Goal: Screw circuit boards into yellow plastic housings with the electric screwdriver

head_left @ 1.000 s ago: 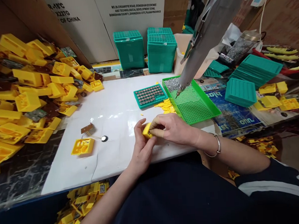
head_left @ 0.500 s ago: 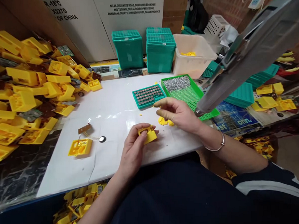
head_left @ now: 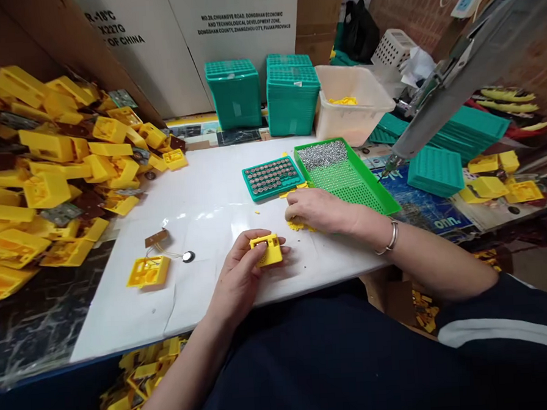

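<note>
My left hand (head_left: 238, 274) is closed round a small yellow plastic housing (head_left: 270, 254), thumb on its near face. Over a small heap of yellow plastic pieces (head_left: 296, 226) my right hand (head_left: 315, 210) is lowered with curled fingers; its fingertips are partly hidden, so I cannot make out what they pinch. Just beyond it lies a teal tray (head_left: 254, 190) filled with rows of round button cells. A green perforated tray (head_left: 364, 191) holding many small silver screws sits behind the right hand.
At the left of the white board lies an opened yellow housing (head_left: 142, 273) wired to a brown circuit board (head_left: 156, 238) and a round speaker (head_left: 189, 256). Yellow housings (head_left: 45, 146) pile up at far left. A grey powered screwdriver (head_left: 427, 108) hangs at right. Teal tray stacks (head_left: 233, 97) stand behind.
My right hand has come down onto the heap of yellow pieces and its fingers have curled in. The hanging screwdriver has swung away to the right. My left hand still holds the housing.
</note>
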### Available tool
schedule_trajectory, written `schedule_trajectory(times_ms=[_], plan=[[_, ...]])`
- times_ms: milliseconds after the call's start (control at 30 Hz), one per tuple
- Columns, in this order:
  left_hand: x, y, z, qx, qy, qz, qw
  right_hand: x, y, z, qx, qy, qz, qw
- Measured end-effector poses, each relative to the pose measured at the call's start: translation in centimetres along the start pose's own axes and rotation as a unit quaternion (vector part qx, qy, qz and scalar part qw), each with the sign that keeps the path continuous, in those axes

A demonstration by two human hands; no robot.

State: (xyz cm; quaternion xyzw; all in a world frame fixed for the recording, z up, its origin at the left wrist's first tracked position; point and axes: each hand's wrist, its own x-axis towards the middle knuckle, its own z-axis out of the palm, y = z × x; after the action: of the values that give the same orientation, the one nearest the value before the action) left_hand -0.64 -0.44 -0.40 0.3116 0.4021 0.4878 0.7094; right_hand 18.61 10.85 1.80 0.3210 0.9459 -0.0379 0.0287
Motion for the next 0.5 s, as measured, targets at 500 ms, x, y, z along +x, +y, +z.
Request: schedule_trajectory(times_ms=[500], plan=[[1.0,-0.3,1.1,-0.030,0.024,0.003,0.999,-2.8,-3.5,-0.3,0.679,0.161,0.114,0.707]])
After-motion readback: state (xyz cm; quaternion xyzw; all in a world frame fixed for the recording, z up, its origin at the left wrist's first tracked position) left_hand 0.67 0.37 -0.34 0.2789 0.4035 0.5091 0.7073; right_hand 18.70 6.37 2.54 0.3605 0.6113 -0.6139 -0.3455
